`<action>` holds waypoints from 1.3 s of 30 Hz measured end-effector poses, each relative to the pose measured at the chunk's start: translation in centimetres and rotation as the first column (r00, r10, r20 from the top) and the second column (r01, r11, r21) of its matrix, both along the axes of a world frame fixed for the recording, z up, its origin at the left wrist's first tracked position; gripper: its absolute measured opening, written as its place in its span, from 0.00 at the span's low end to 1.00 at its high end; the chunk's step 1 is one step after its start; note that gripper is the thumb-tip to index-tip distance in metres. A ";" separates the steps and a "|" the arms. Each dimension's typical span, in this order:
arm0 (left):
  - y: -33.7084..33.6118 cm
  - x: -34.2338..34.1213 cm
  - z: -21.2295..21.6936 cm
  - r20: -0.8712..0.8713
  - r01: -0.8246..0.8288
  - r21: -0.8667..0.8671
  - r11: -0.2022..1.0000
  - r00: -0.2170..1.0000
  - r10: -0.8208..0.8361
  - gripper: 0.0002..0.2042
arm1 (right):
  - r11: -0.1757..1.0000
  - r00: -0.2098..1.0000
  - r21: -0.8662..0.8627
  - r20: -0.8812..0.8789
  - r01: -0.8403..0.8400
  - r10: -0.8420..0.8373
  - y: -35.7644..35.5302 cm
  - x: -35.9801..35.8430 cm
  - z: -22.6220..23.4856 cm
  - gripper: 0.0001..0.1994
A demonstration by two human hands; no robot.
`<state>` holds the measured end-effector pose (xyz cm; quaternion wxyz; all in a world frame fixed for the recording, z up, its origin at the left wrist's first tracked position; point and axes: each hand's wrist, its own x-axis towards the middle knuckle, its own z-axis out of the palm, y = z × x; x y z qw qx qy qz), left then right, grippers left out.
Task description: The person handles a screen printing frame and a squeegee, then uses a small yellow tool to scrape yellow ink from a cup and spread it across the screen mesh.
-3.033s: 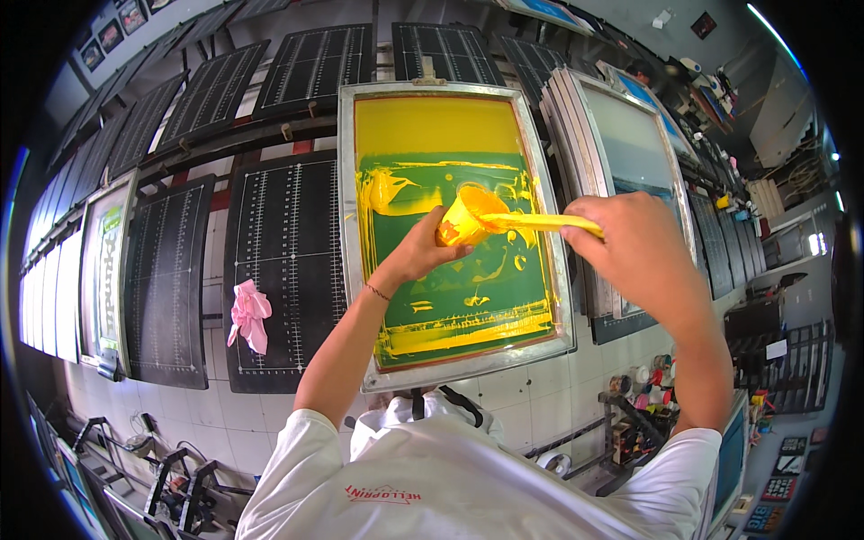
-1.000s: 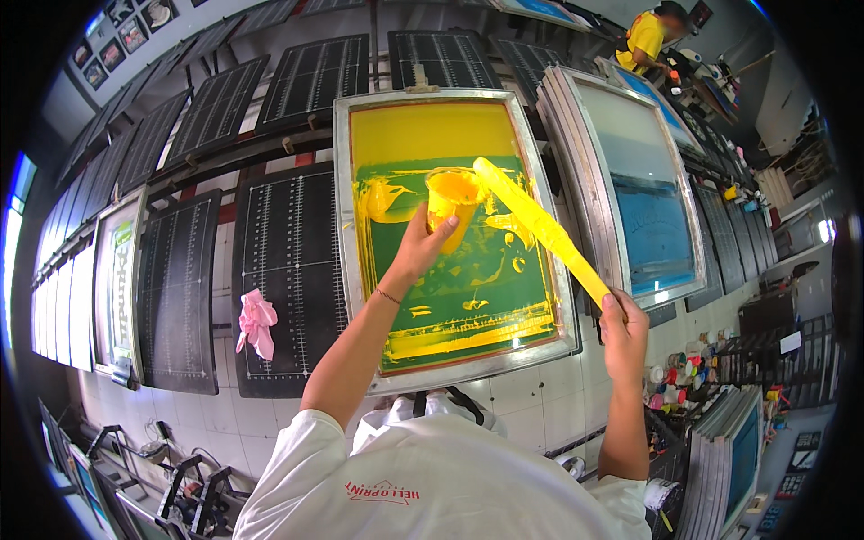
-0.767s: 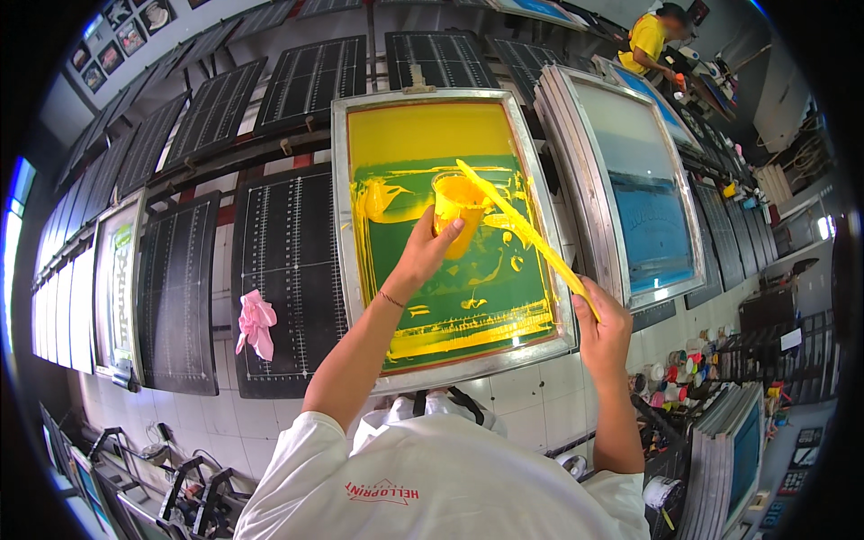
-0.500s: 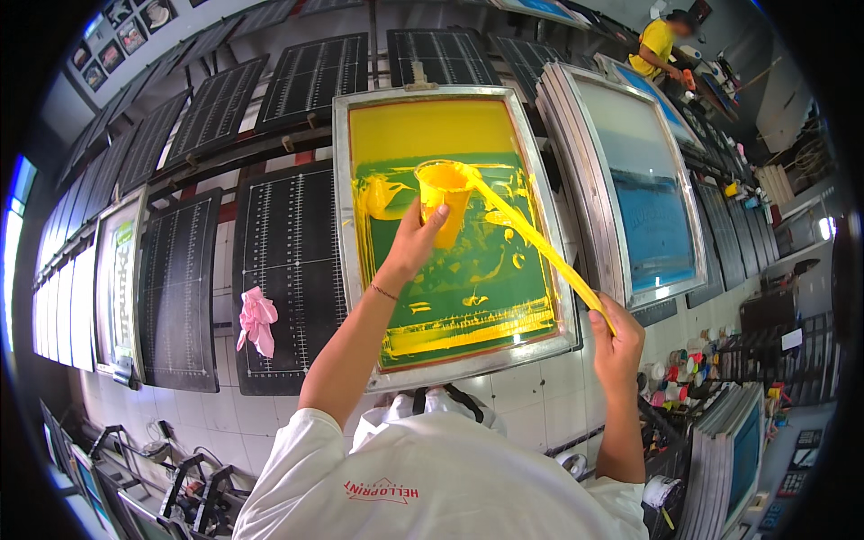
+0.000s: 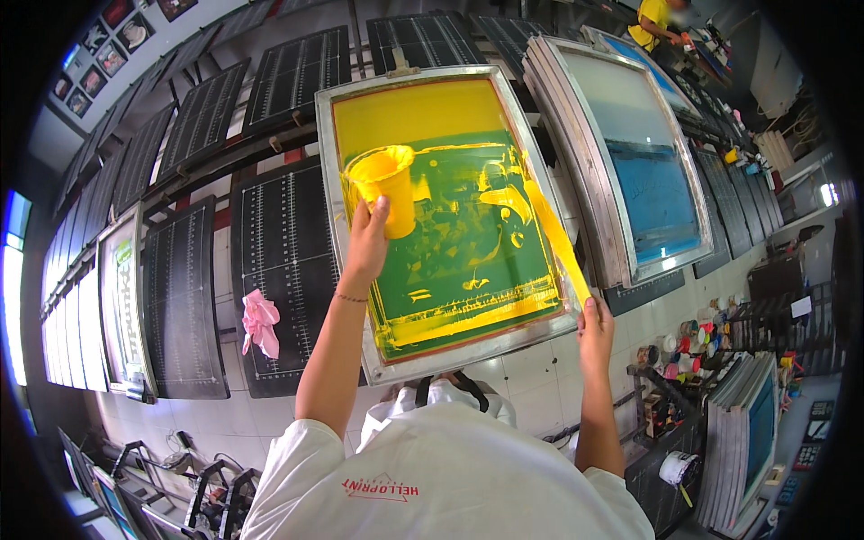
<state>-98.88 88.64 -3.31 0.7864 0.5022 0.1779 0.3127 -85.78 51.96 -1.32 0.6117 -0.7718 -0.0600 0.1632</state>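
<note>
A metal-framed printing screen with green mesh and yellow ink lies on the long table in front of me. My left hand grips a yellow ink-smeared cup over the screen's left side. My right hand holds the lower end of a long yellow-coated stick, which slants up across the screen's right edge. Smears of yellow ink lie along the screen's near edge and around its middle.
A second framed screen with blue mesh lies to the right. Black gridded boards line the table; a pink rag lies on one. Small ink pots and stacked frames stand lower right. Another person in yellow works far off.
My left hand carried the cup from the screen's middle to its left side. The stick swung away from the cup to the right edge, my right hand staying at its lower end.
</note>
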 end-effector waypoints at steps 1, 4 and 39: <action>0.2 -0.8 -0.3 -0.002 -0.001 0.000 1.000 1.000 0.001 0.24 | 0.999 0.994 0.043 -0.111 0.023 -0.018 0.2 -0.4 -0.8 0.15; 0.2 -3.4 -0.6 0.022 -0.020 -0.005 1.000 1.000 0.020 0.23 | 0.994 0.959 0.109 -0.281 0.006 0.025 2.1 -1.4 -1.9 0.14; 2.1 -9.5 -5.7 0.097 -0.389 0.001 0.921 0.917 0.387 0.24 | 0.558 0.736 -0.706 0.078 -0.435 0.673 25.5 -10.1 -6.9 0.15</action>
